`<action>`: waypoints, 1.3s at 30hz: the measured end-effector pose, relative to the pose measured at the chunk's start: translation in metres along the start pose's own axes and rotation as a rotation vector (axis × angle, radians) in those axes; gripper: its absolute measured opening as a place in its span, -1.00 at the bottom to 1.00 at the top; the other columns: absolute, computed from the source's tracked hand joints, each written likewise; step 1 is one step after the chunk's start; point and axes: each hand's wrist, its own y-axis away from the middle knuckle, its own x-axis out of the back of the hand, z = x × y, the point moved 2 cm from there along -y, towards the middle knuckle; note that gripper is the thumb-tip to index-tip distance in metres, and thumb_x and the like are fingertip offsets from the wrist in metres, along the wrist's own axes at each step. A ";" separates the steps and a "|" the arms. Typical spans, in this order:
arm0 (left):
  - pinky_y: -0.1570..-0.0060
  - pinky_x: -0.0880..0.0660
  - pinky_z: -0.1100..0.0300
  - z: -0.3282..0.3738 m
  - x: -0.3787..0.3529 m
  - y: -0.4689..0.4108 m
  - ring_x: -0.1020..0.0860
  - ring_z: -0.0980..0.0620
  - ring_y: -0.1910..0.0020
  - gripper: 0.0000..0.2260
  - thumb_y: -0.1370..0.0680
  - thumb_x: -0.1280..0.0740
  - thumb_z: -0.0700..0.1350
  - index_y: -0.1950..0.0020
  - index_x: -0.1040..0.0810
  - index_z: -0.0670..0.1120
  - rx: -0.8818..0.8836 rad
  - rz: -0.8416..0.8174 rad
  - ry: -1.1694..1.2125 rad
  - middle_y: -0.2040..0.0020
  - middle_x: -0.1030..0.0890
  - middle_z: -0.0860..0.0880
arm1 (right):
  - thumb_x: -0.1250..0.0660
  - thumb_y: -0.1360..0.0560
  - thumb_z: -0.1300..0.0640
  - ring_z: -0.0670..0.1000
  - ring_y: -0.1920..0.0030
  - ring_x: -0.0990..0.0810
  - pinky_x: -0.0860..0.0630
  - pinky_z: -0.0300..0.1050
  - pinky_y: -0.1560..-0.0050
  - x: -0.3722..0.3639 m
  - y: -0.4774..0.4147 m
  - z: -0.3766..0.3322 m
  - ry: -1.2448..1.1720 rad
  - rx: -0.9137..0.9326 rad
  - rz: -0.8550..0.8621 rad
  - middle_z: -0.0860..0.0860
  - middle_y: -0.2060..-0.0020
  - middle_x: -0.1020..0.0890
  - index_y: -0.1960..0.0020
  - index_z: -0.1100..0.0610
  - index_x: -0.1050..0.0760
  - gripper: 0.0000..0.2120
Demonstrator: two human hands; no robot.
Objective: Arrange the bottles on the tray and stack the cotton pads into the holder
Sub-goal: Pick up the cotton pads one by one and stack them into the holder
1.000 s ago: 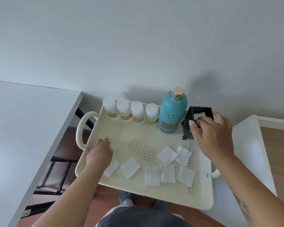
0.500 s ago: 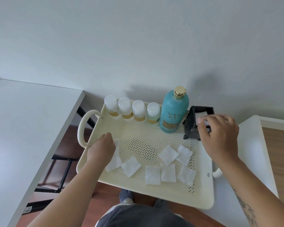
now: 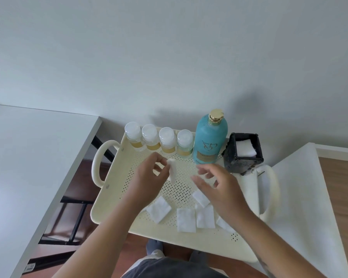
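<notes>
A cream perforated tray (image 3: 113, 199) holds several small white-capped bottles (image 3: 159, 142) in a row along its back edge, beside a tall teal bottle (image 3: 209, 141) with a gold cap. At the back right corner stands a black holder (image 3: 242, 153) with a white pad inside. My left hand (image 3: 147, 181) pinches one white cotton pad (image 3: 172, 170) above the tray's middle. My right hand (image 3: 217, 189) hovers next to it, fingers spread and holding nothing. Several more cotton pads (image 3: 186, 219) lie flat along the tray's front part; my right hand hides some of them.
A white table (image 3: 28, 157) lies to the left with dark metal legs below it. A white surface (image 3: 301, 207) sits to the right, under the tray's right handle. A plain wall rises right behind the tray. Wooden floor shows below.
My left hand lifted a pad off the tray's left front and carried it toward the middle. My right hand left the holder and came back left over the tray.
</notes>
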 end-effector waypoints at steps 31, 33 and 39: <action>-0.15 -0.44 0.07 -0.089 0.014 0.028 -0.43 -0.02 -0.17 -0.65 -0.51 -0.39 -0.03 -0.27 -0.46 -0.04 0.257 -0.230 -0.525 -0.21 -0.50 -0.01 | -0.32 -0.53 0.03 -0.17 0.21 -0.56 -0.40 -0.32 0.25 0.110 -0.050 0.034 0.009 -0.208 0.311 -0.13 0.23 -0.61 0.05 -0.03 -0.57 -0.93; -0.11 -0.45 0.06 -0.093 0.017 0.031 -0.37 -0.02 -0.16 -0.69 -0.51 -0.36 -0.01 -0.22 -0.45 -0.02 0.296 -0.283 -0.624 -0.19 -0.45 0.00 | -0.31 -0.53 0.04 -0.03 0.13 -0.55 -0.38 -0.18 0.18 0.110 -0.057 0.040 0.067 -0.231 0.284 -0.09 0.15 -0.59 0.06 -0.01 -0.57 -0.93; -0.04 -0.48 0.03 -0.098 0.021 0.028 -0.40 -0.05 -0.05 -0.80 -0.51 -0.36 -0.04 -0.05 -0.42 -0.05 0.365 -0.305 -0.701 -0.05 -0.44 -0.02 | -0.28 -0.54 0.15 0.17 -0.13 -0.47 -0.30 -0.13 -0.02 0.105 -0.060 0.047 0.297 -0.167 0.419 0.14 -0.04 -0.52 -0.15 0.14 -0.55 -0.80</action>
